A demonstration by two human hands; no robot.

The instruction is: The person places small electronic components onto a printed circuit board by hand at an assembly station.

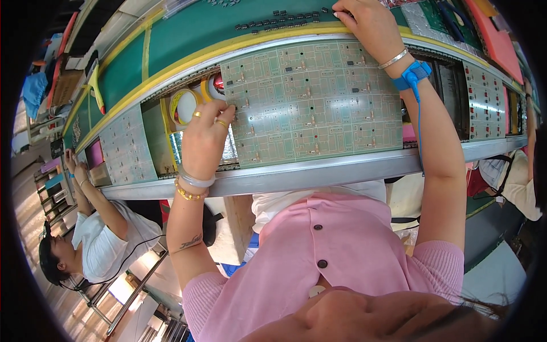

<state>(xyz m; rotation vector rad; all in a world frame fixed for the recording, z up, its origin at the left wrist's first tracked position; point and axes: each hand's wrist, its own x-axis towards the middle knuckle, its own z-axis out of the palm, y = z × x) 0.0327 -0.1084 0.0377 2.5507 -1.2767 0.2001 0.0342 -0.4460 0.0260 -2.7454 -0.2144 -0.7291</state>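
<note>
A large green circuit board panel (319,91) lies on the metal rails in front of me, with small resistors and a few black chips fitted in its sections. My left hand (206,134) is at the panel's left edge, its fingers bent and drawn together; whatever may be between the fingertips is too small to make out. Beyond the panel, my right hand (370,25) reaches to the green bench top (194,34), thumb and forefinger closing by a scatter of loose black chips (279,21). Its fingertips hide anything pinched there. A blue wrist strap (411,75) with a cord circles my right wrist.
Rolls of tape (184,107) sit in the gap left of the panel. Another board (126,145) lies farther left, and a board with red parts (484,102) is at right. Yellow-green-handled pliers (96,91) rest at left. A co-worker (108,239) works at the far left.
</note>
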